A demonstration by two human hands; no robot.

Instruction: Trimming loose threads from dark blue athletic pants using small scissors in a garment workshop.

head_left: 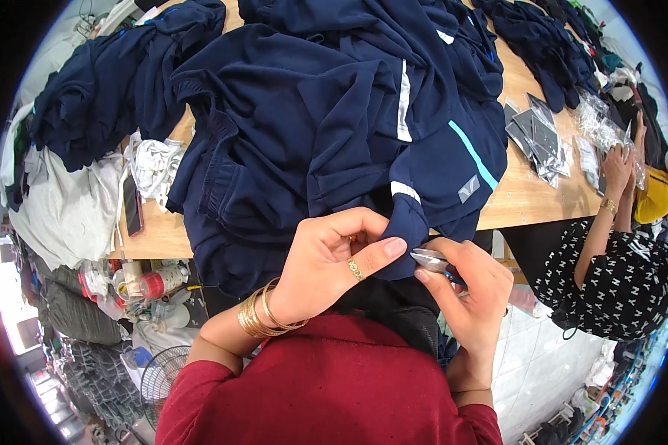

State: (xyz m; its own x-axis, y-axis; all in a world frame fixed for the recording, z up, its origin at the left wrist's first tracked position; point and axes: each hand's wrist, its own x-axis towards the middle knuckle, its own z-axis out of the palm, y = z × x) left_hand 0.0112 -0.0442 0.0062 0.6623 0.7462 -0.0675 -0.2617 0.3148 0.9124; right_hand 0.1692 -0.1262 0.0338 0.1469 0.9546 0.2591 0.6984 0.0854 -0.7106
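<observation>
Head view looks down on a wooden table (527,196) heaped with dark navy garments. The navy garment (326,133) nearest the person hangs over the table's near edge, so its hem can be worked close to the body. The left hand (326,263) is clenched on a fold of that cloth just below the table edge, thumb pressed on top, keeping the hem taut and raised. The right hand (467,285), just beside it, grasps a small metal snipper (429,259) whose tip touches the pinched fold; pinching likely steadies the cloth for the blade. At the table's far right, another person's hands (617,174) reach toward a spread of clear plastic bags (545,144). A phone (131,205) lies near the table's left edge, beside a white cloth (156,167).
</observation>
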